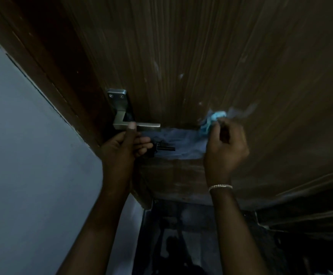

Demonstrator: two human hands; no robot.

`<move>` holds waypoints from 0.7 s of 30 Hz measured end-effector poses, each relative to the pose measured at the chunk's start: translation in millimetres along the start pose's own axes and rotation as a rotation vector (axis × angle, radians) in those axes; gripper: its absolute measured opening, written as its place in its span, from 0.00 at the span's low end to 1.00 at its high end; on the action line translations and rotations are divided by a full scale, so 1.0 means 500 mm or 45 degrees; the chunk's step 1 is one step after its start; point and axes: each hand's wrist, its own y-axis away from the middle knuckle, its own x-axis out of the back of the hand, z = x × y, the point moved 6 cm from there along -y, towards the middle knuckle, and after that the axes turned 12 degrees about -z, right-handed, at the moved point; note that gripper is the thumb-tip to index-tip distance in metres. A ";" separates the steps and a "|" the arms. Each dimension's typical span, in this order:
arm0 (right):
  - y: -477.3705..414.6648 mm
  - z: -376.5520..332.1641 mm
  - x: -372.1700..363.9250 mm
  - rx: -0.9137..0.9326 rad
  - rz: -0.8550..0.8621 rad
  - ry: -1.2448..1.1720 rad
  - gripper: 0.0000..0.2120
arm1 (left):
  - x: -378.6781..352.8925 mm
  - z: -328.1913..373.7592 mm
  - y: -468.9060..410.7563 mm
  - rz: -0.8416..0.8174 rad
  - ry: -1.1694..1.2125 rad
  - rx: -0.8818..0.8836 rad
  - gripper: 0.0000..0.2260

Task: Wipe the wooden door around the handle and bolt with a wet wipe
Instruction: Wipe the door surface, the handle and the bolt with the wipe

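Observation:
The dark wooden door point(201, 56) fills the upper view, with pale smudges on its grain. A silver lever handle point(142, 125) on a metal plate sits at the door's left edge. My left hand point(122, 147) grips that handle from below, thumb on the lever. A black bolt point(164, 148) lies on a pale bluish patch of the door just right of my left fingers. My right hand point(224, 145) presses a crumpled light-blue wet wipe point(211, 121) against the door, right of the handle and above the bolt. The hand is motion-blurred.
A dark wooden door frame point(48, 62) runs diagonally at left, beside a pale grey wall point(22, 155). Below the door's lower edge lies a dim floor point(181, 235). A bracelet point(220, 186) circles my right wrist.

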 end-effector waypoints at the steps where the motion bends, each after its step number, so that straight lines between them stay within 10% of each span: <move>1: -0.015 -0.016 0.003 0.054 0.042 -0.009 0.04 | -0.006 0.002 0.000 -0.002 -0.001 0.005 0.15; 7: 0.024 -0.027 -0.049 0.086 -0.300 0.079 0.03 | -0.030 0.003 0.006 0.037 -0.020 0.022 0.13; 21: -0.014 0.003 0.011 0.047 -0.137 -0.017 0.03 | -0.017 0.012 -0.003 0.041 -0.037 0.066 0.10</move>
